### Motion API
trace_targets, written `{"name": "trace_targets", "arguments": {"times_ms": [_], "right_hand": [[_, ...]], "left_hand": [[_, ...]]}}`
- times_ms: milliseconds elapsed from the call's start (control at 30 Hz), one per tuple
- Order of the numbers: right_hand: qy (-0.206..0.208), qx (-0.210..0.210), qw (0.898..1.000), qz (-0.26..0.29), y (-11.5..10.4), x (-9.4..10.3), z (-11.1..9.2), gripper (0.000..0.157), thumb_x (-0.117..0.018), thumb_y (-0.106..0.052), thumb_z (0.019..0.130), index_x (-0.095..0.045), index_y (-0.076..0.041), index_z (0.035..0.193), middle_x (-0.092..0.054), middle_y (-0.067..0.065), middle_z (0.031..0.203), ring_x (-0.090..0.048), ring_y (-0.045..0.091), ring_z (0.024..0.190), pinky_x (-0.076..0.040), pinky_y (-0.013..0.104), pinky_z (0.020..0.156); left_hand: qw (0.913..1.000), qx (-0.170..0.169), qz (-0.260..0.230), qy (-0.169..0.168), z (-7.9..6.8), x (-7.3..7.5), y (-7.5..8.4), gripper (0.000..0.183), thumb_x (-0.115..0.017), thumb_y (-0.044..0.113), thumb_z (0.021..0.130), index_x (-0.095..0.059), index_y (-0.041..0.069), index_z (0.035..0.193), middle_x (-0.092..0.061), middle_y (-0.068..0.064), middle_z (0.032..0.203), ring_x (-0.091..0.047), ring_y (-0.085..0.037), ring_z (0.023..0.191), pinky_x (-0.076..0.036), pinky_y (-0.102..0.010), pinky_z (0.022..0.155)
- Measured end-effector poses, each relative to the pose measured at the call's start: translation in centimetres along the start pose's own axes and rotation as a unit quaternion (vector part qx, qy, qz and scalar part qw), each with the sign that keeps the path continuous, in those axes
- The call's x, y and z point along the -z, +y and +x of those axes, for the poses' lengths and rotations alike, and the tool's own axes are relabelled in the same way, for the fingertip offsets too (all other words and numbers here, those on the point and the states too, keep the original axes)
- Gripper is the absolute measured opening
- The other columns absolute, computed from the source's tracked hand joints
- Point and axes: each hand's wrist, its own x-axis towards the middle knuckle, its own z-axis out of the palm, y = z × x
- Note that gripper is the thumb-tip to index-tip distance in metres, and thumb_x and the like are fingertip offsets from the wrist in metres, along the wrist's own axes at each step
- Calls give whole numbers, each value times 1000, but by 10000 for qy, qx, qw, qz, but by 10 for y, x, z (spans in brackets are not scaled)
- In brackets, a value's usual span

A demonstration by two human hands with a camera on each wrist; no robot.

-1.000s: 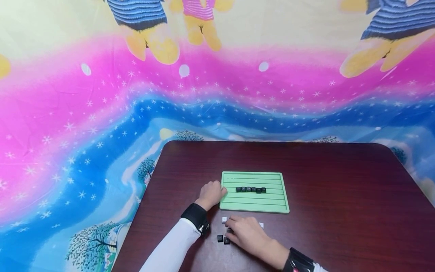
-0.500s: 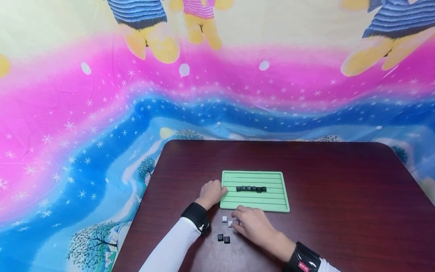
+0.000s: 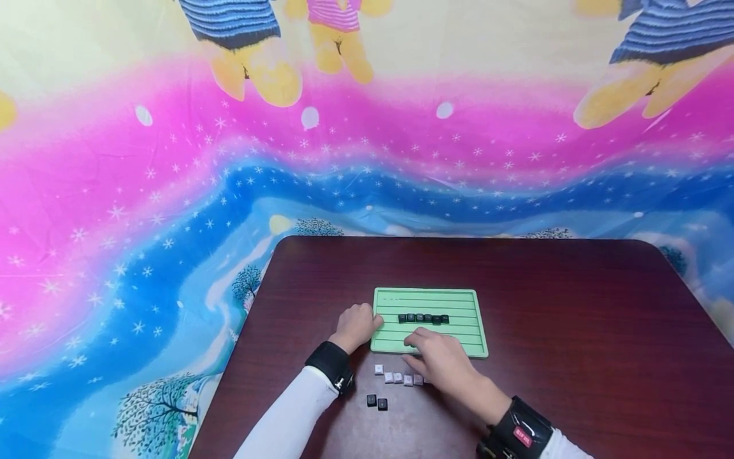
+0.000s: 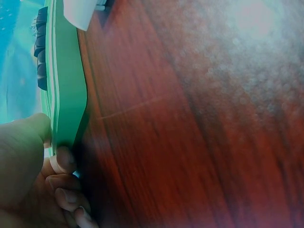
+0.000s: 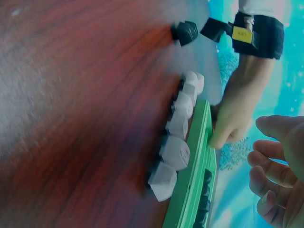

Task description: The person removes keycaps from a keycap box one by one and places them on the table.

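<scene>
My left hand [image 3: 357,326] holds the left edge of a ridged green tray [image 3: 395,347], its thumb on top. In the left wrist view, the fingers [image 4: 66,199] lie curled at the tray's corner. A row of black keycaps [image 3: 420,318] sits in the tray. My right hand [image 3: 444,360] is over the tray's front edge, partly covering a row of white keycaps [image 3: 398,378] on the table. The right wrist view shows that hand's fingers [image 5: 273,149] loosely bent and apart, with nothing between them.
Two black keycaps [image 3: 376,402] lie on the dark wooden table [image 3: 573,331], nearer than the white row. One white keycap [image 3: 379,369] sits slightly behind the row's left end. A printed cloth [image 3: 367,146] hangs behind the table.
My right hand has moved away from the left white keycaps, to the right and toward the tray, uncovering more of the white row. My left hand has stayed at the tray's edge.
</scene>
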Motion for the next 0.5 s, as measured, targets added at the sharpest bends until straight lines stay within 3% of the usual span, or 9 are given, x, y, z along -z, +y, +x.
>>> {"name": "trace_targets", "arguments": {"times_ms": [300,500], "right_hand": [[-67,-448,9989,-111,10,3,3,23,-82,-31,82,-74,-16,98,-68,-6,89,-67,11,73,-51,25,58],[-25,-533,9985,-92,15,3,5,24,-83,-31,81,-74,-16,98,-69,-6,88,-67,10,72,-50,24,57]], "left_hand": [[10000,-57,47,56,1,-2,-1,40,-59,31,91,-42,16,58,-54,-7,60,-56,-25,55,-44,-40,51],[10000,-58,-47,37,-1,1,0,43,-59,28,91,-37,16,56,-43,-2,55,-48,-22,51,-39,-37,49]]}}
